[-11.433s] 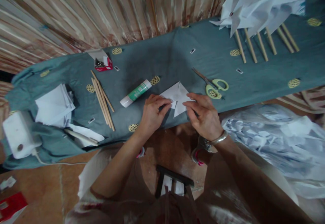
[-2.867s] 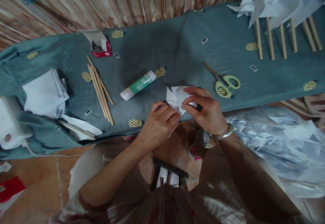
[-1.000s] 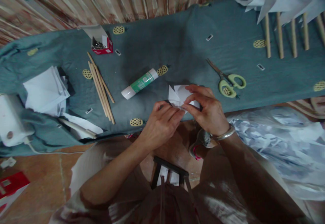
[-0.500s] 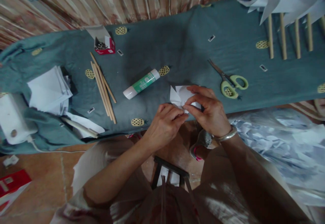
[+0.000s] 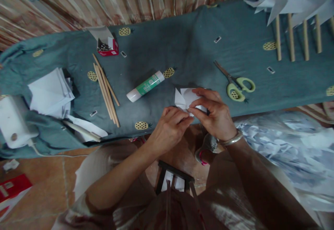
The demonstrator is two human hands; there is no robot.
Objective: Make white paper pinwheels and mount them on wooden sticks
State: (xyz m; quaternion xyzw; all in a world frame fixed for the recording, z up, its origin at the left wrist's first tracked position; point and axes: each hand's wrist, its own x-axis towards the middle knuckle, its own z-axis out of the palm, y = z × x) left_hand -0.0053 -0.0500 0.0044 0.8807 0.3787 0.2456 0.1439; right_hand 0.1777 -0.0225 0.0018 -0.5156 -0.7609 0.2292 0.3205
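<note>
After the round wooden sticks [image 5: 105, 93] and green-and-white cylindrical glue stick [image 5: 145, 86], the left hand [image 5: 171, 127], having drawn in, pinches the folded white paper [image 5: 180, 99] by its lower edge over the teal-clothed desk [image 5: 167, 45] (so both hands seemingly work one spot), the right hand [image 5: 212, 113] pinches it too, and green-handled metal scissors [image 5: 230, 77] lie apart.

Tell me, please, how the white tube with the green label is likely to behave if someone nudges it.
The white tube would probably roll if nudged sideways, since it looks cylindrical and lies on its side. Being fabric, the cloth beneath might slow it a little. Its smooth, faintly shiny surface may also feel slightly slippery.
</note>
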